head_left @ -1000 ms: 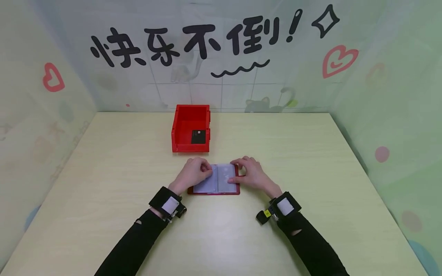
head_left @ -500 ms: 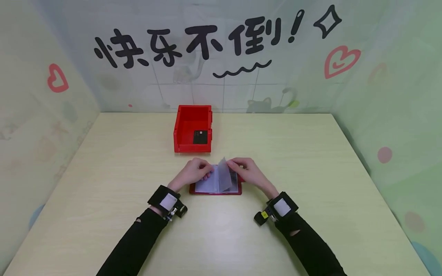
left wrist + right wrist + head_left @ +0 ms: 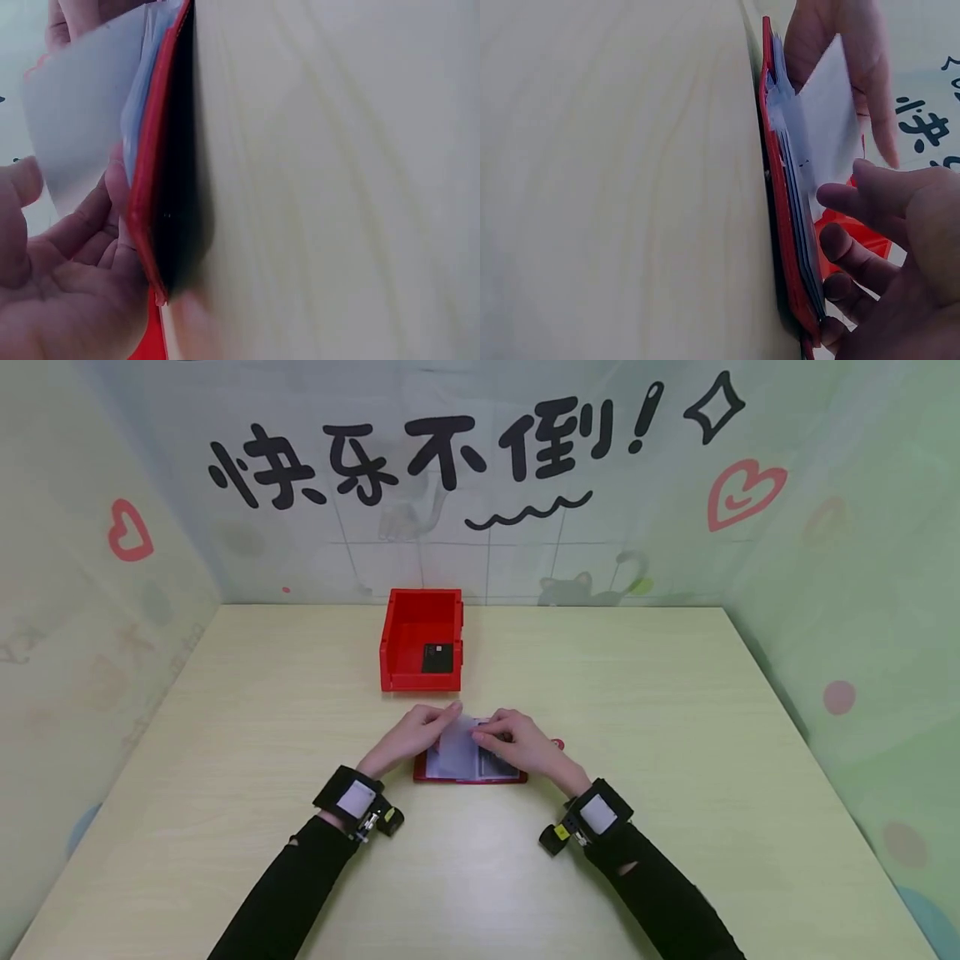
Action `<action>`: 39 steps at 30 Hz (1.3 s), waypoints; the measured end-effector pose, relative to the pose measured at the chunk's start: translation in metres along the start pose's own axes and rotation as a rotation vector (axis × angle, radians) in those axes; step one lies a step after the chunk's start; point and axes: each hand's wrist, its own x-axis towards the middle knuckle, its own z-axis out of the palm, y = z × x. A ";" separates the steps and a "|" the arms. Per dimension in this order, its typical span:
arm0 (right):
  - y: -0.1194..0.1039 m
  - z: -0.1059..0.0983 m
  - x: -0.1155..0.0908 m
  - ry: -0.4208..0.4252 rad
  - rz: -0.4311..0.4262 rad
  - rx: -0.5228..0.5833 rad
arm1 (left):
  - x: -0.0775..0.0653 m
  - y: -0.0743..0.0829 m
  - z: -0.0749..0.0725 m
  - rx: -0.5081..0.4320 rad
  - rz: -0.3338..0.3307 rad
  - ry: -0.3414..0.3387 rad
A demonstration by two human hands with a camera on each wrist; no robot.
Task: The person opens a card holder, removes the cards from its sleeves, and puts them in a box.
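A small red-covered card holder [image 3: 457,781] with clear plastic sleeve pages lies spread on the table. One translucent page [image 3: 832,105] stands up from it, tilted toward the left side. My left hand [image 3: 412,733] is at the holder's left edge, thumb raised and apart from the fingers, which lie by the pages in the left wrist view. Over the right half is my right hand [image 3: 521,745]. In the right wrist view its index fingertip touches the raised page's edge, thumb tip close by, while the other fingers rest along the stacked sleeves [image 3: 802,225].
A red open bin [image 3: 420,682] stands behind the card holder, with a flat black square item [image 3: 438,658] inside. A printed fabric backdrop [image 3: 480,560] encloses the table [image 3: 300,693] at the back and both sides.
A sleeve page has lifted from the right half and swung leftward. My right hand has moved left with it; the left thumb has risen away from the pages.
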 end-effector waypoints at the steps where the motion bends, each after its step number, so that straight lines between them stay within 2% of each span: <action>1: 0.000 0.000 0.000 -0.003 -0.011 -0.018 | 0.000 0.000 0.000 0.020 0.004 0.008; 4: 0.000 0.000 -0.001 0.000 -0.030 -0.082 | -0.001 0.001 0.002 0.082 0.021 0.052; 10: 0.003 -0.006 -0.008 0.035 0.062 -0.204 | -0.003 0.005 0.005 0.167 -0.007 0.158; 14: 0.007 -0.014 -0.013 0.046 0.114 -0.220 | -0.005 0.011 0.005 0.212 -0.038 0.213; 20: 0.017 -0.023 -0.016 0.023 0.139 -0.190 | -0.008 0.017 0.008 0.304 -0.068 0.244; 26: 0.023 -0.025 -0.015 0.017 0.141 -0.181 | -0.006 0.024 0.015 0.441 -0.033 0.286; 30: 0.025 -0.024 -0.015 0.033 0.147 -0.177 | -0.005 0.028 0.023 0.463 0.034 0.252; 33: 0.026 -0.023 -0.015 0.048 0.144 -0.175 | -0.004 0.030 0.030 0.420 0.071 0.190; 36: 0.026 -0.022 -0.015 0.057 0.145 -0.170 | -0.003 0.032 0.035 0.380 0.078 0.151; 39: 0.026 -0.022 -0.015 0.060 0.145 -0.168 | -0.002 0.034 0.037 0.358 0.064 0.147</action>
